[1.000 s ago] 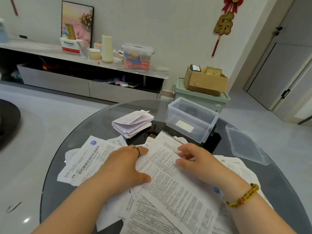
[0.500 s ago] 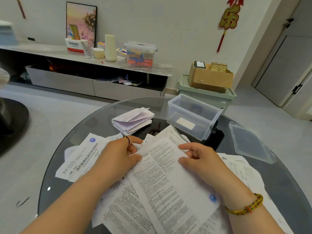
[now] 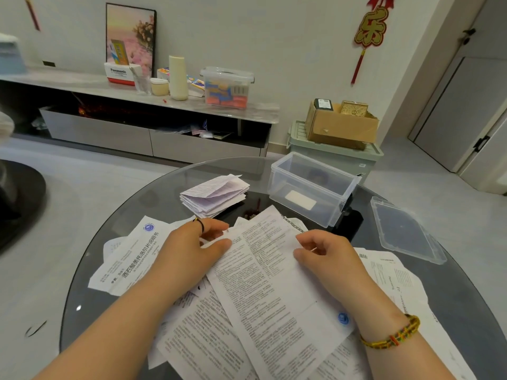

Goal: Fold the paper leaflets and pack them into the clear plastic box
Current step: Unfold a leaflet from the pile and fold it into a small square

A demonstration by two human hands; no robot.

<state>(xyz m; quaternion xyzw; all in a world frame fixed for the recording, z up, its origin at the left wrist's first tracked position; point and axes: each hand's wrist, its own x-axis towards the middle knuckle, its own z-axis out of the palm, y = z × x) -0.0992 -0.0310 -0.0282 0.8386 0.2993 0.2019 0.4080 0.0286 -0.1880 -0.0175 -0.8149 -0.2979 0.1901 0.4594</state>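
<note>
Both grips pinch the top leaflet (image 3: 274,283) at its far edge: left hand (image 3: 189,250), right hand (image 3: 326,256). Folding looks about to start; next, double it over and crease. The clear plastic box (image 3: 275,182) stands beyond the right grip.

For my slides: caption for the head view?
Left hand and right hand pinch edges of the top leaflet; folded stack and clear plastic box sit beyond.

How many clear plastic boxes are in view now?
2: the open clear box on the glass table, beside its loose lid; a lidded clear box on the sideboard by the wall.
</note>
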